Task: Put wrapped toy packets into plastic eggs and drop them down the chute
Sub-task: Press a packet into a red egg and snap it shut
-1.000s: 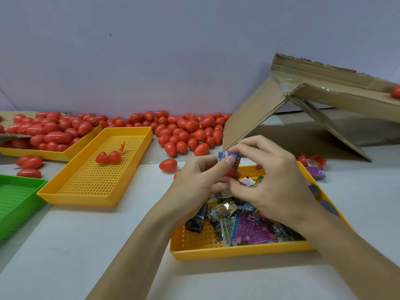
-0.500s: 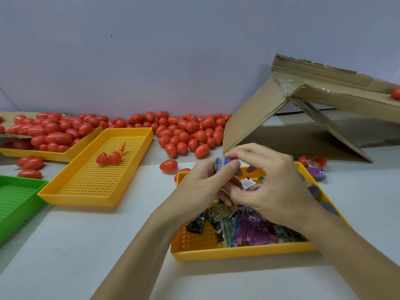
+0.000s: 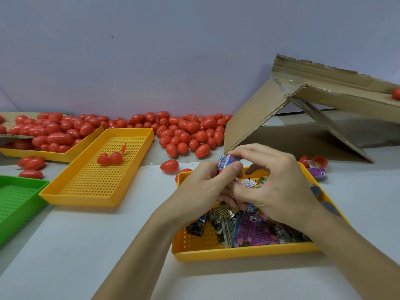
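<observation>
Stuffing: blue wrapped toy packet point(image 3: 227, 163) into red plastic egg, mostly hidden.
Left hand point(image 3: 203, 189): fingers clamped on packet.
Right hand point(image 3: 275, 187): fingers pinching packet top.
Advice: fold corners in before closing.

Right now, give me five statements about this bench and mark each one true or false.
1. Both hands hold a blue packet above the packet tray. True.
2. The green tray holds the wrapped packets. False: they lie in the yellow tray under the left hand and right hand.
3. An opened red egg lies in the middle yellow tray. True.
4. The cardboard chute stands at the left end of the table. False: it is at the right.
5. A red egg on the chute shows at the right edge. True.
</observation>
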A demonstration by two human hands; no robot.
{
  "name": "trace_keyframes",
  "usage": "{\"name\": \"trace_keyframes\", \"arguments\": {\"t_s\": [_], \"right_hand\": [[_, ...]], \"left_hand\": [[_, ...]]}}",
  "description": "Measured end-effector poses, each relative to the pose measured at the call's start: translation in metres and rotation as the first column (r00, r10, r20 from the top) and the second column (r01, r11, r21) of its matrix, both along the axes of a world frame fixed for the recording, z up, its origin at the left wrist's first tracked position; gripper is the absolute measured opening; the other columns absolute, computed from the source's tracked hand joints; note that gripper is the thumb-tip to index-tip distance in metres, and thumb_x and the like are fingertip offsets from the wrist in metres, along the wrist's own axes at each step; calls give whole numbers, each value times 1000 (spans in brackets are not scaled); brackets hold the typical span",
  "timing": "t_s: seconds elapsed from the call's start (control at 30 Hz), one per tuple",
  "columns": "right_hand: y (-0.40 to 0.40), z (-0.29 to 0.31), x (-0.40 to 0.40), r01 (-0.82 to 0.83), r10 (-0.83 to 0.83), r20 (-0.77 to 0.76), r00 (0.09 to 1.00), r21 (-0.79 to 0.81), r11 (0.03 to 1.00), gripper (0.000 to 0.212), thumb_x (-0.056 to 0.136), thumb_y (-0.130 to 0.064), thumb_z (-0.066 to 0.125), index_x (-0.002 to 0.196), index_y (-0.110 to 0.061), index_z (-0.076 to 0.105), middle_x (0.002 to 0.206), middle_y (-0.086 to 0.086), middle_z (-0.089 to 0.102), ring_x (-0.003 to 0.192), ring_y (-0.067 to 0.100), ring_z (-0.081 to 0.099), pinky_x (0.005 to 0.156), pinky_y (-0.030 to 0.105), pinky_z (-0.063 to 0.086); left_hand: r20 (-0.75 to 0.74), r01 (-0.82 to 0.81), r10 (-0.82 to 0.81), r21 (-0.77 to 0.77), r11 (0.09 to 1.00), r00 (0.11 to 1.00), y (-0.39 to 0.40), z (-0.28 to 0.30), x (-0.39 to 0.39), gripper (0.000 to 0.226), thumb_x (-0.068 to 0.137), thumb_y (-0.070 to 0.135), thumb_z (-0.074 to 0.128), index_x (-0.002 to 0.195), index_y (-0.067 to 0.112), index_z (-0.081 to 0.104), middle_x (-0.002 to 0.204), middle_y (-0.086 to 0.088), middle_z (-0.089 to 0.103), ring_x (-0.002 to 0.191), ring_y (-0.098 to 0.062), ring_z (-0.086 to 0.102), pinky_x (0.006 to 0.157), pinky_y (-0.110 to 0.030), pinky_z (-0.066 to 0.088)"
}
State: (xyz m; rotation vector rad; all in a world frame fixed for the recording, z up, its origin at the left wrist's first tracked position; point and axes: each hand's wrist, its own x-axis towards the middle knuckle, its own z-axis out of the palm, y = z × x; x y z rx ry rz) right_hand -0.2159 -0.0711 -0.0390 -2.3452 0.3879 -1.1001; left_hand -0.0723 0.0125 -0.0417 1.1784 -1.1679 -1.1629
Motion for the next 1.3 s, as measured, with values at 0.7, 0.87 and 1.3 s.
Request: {"name": "trace_keyframes", "arguments": {"t_s": [0.7,0.87,1.3], "right_hand": [[-2,-3,1,86,-85,31,996,-37,996,32,82,-19,78,113,-14,72,105,-7,69,96,6,64,74,11,50],[-1,-3,1,88,-87,24,996,-26,996,34,83,-19,78,115,-11,71,108,-5,69,97,7,65,75,20,56],[0,0,-1,81,-81,-7,997,-17,997,36,82,-24,78,116,-14,71,110,-8,68,104,7,62,80,12,46]], "left_hand": [[0,-112,112,-52,992,994,-1,-1,-2,43,94,44,48,105,7,67,92,-20,75,90,-30,74,81,-38,62],[-1,-128,128,-46,991,992,-2,-1,-3,39,93,44,49,100,10,68,86,-18,74,86,-29,75,80,-38,62],[-42,-115,112,-89,989,993,-1,-3,1,42,99,42,42,118,13,65,92,-13,75,89,-22,73,72,-30,60]]}}
